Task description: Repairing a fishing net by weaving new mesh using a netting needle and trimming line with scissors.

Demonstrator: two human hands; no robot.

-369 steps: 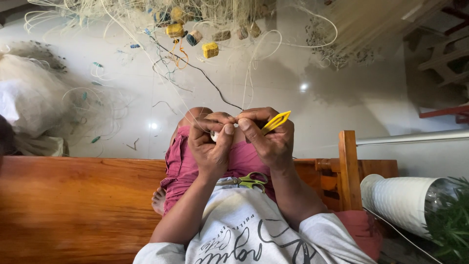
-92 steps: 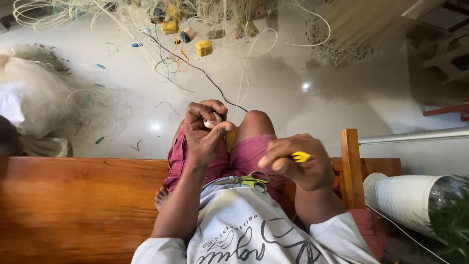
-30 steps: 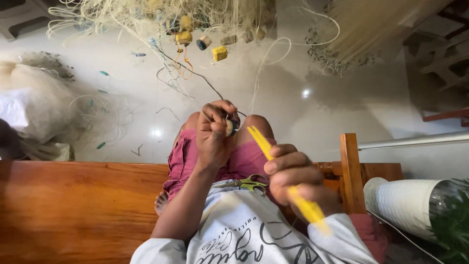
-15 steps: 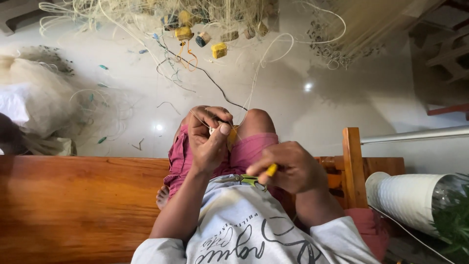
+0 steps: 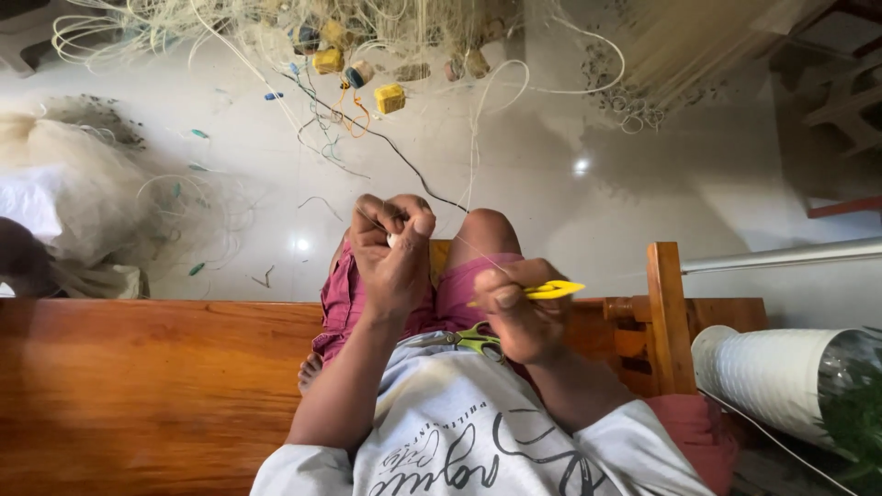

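Note:
My left hand [image 5: 390, 248] is raised over my lap, fingers pinched on thin fishing line and a small white piece. A fine strand runs from it down to my right hand [image 5: 516, 310], which is closed around a yellow netting needle [image 5: 554, 290] whose tip points right. The two hands are a short way apart. Green-handled scissors [image 5: 470, 338] lie in my lap just below both hands. A dark cord [image 5: 404, 161] leads from my left hand across the floor to a heap of pale net [image 5: 367, 28] with yellow floats [image 5: 390, 96].
I sit on a wooden bench [image 5: 138, 386] with an upright post [image 5: 669, 312] at my right. A white ribbed roll [image 5: 772, 377] lies at the right. A bundled pale net [image 5: 64, 211] sits at the left on the glossy floor, along with loose line scraps.
My right hand had pulled the yellow needle back towards my body a second ago; it has since come forward beside my knee, with the needle tip now pointing right. My left hand stayed in place.

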